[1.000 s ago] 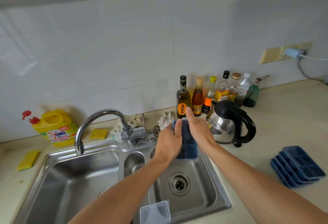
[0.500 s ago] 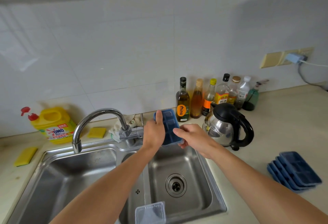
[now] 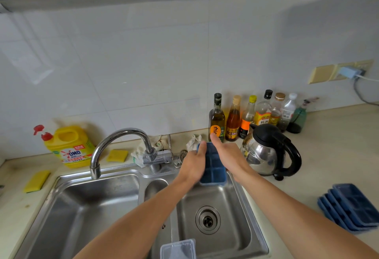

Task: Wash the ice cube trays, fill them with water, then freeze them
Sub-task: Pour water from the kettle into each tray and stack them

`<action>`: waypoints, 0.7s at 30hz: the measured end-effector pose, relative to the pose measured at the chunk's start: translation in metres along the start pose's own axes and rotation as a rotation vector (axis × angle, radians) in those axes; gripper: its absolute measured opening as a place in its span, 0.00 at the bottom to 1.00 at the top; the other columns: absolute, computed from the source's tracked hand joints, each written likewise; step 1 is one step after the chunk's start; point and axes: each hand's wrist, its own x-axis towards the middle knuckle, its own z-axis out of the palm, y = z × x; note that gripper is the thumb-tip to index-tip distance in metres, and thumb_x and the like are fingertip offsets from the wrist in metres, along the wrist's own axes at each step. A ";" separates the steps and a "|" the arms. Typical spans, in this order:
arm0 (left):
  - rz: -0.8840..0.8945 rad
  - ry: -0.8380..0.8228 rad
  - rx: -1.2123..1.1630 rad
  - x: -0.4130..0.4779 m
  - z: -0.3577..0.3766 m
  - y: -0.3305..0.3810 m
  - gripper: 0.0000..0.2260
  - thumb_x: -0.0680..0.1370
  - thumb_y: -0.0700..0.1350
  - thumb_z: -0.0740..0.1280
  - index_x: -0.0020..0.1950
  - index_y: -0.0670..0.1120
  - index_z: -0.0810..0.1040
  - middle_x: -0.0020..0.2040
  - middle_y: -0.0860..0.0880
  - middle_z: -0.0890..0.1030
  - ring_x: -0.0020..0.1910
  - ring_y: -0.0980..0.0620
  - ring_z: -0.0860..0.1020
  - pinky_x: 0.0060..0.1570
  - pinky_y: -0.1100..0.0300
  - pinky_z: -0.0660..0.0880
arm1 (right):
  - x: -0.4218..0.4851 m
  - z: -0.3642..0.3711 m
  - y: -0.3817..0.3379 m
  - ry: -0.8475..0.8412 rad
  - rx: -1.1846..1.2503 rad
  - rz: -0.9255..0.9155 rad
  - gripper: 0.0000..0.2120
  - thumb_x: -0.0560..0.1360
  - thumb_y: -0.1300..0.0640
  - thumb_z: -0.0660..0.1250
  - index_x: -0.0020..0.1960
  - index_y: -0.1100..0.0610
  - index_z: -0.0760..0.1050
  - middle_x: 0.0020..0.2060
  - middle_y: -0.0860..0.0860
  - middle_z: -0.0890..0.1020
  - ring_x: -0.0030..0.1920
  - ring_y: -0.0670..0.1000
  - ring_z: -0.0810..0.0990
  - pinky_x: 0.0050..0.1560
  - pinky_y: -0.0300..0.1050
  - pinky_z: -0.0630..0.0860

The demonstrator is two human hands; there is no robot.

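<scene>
A blue ice cube tray (image 3: 213, 168) is held between both hands above the far side of the right basin of the steel sink (image 3: 98, 207). Its compartments face the camera and its long side runs away from the person. The left grip (image 3: 192, 166) clasps the tray's left edge, with the thumb laid over the far left corner and the other fingers hidden behind the tray. The right grip (image 3: 231, 158) curls round the right edge, its thumb stretched up along the tray's far end; the fingers underneath cannot be seen. The tray sits squarely between the two grips and touches both, just left of the kettle (image 3: 268, 152) and to the right of the tap (image 3: 123, 142). On the worktop (image 3: 338, 156) to the right, well apart from the hands, lies a staggered stack of further blue trays (image 3: 354, 207). A clear plastic container (image 3: 178, 248) sits at the sink's near rim.
</scene>
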 end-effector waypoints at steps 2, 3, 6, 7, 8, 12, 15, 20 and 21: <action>-0.005 0.006 -0.004 0.001 0.003 -0.003 0.28 0.83 0.63 0.53 0.43 0.45 0.82 0.41 0.46 0.86 0.42 0.49 0.85 0.39 0.61 0.78 | 0.002 0.001 0.004 0.019 -0.035 -0.020 0.27 0.79 0.35 0.60 0.31 0.53 0.62 0.16 0.43 0.65 0.18 0.42 0.66 0.29 0.42 0.63; -0.003 0.008 -0.002 0.001 0.003 -0.004 0.27 0.84 0.63 0.53 0.42 0.45 0.82 0.41 0.45 0.86 0.42 0.49 0.85 0.40 0.60 0.78 | 0.002 0.001 0.006 0.018 -0.044 -0.012 0.27 0.79 0.35 0.60 0.30 0.53 0.61 0.16 0.43 0.65 0.18 0.42 0.66 0.28 0.41 0.62; -0.004 -0.010 -0.002 0.002 0.005 -0.009 0.27 0.84 0.62 0.53 0.46 0.44 0.82 0.43 0.45 0.86 0.44 0.49 0.85 0.42 0.59 0.79 | 0.002 0.001 0.013 0.019 -0.060 0.034 0.28 0.77 0.32 0.60 0.31 0.54 0.70 0.18 0.44 0.73 0.21 0.41 0.72 0.26 0.38 0.65; -0.006 -0.018 -0.006 0.003 0.006 -0.011 0.27 0.83 0.63 0.53 0.48 0.43 0.82 0.44 0.45 0.86 0.44 0.49 0.85 0.44 0.58 0.80 | 0.001 0.001 0.014 0.021 -0.048 0.046 0.29 0.77 0.31 0.60 0.33 0.55 0.74 0.21 0.44 0.76 0.24 0.42 0.75 0.28 0.39 0.68; -0.009 -0.026 -0.011 0.004 0.007 -0.013 0.27 0.83 0.63 0.53 0.49 0.43 0.81 0.45 0.45 0.86 0.45 0.49 0.85 0.46 0.56 0.80 | 0.001 0.001 0.015 0.014 -0.025 0.062 0.28 0.76 0.31 0.61 0.35 0.55 0.76 0.23 0.45 0.79 0.27 0.43 0.78 0.30 0.40 0.71; -0.077 -0.025 -0.055 0.010 0.014 -0.021 0.26 0.83 0.63 0.52 0.56 0.44 0.79 0.50 0.44 0.85 0.48 0.48 0.84 0.46 0.56 0.81 | -0.005 -0.008 0.024 -0.088 0.041 0.169 0.27 0.76 0.29 0.62 0.48 0.54 0.81 0.40 0.52 0.86 0.42 0.53 0.86 0.42 0.48 0.82; -0.227 -0.016 -0.172 0.016 0.016 -0.022 0.25 0.84 0.63 0.51 0.58 0.43 0.76 0.54 0.40 0.82 0.53 0.43 0.82 0.52 0.46 0.82 | -0.013 -0.020 0.037 -0.198 -0.013 0.190 0.24 0.78 0.33 0.65 0.55 0.54 0.79 0.48 0.58 0.86 0.44 0.55 0.87 0.46 0.51 0.85; -0.216 0.000 -0.166 0.020 0.035 -0.022 0.25 0.84 0.61 0.51 0.50 0.43 0.77 0.50 0.40 0.83 0.49 0.42 0.83 0.53 0.46 0.82 | -0.023 -0.035 0.051 -0.263 0.042 0.180 0.17 0.81 0.47 0.68 0.56 0.61 0.79 0.46 0.62 0.84 0.38 0.54 0.83 0.42 0.48 0.82; -0.214 0.008 -0.157 0.018 0.039 -0.022 0.25 0.84 0.61 0.51 0.47 0.44 0.76 0.48 0.40 0.83 0.47 0.43 0.83 0.47 0.49 0.83 | -0.024 -0.037 0.053 -0.258 0.045 0.172 0.16 0.81 0.48 0.68 0.55 0.62 0.80 0.42 0.60 0.84 0.36 0.53 0.82 0.39 0.46 0.81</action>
